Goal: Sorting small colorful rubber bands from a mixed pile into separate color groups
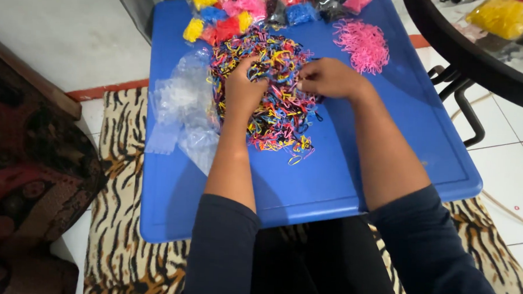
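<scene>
With the left hand (243, 90) buried in the mixed rubber bands (276, 89), grip unclear, and the right hand (329, 78) pinching a few, loose bands near the blue worktop (330, 185) edge may scatter off.

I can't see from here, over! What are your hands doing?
Left hand and right hand both dug into mixed rubber band pile. Pink band pile apart, upper right. Clear bags beside left hand.

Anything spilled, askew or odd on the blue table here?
Nothing damaged. A few loose bands have strayed from the mixed pile toward the near edge of the blue table. Both hands, left and right, are in the pile. The pink pile sits apart.
</scene>
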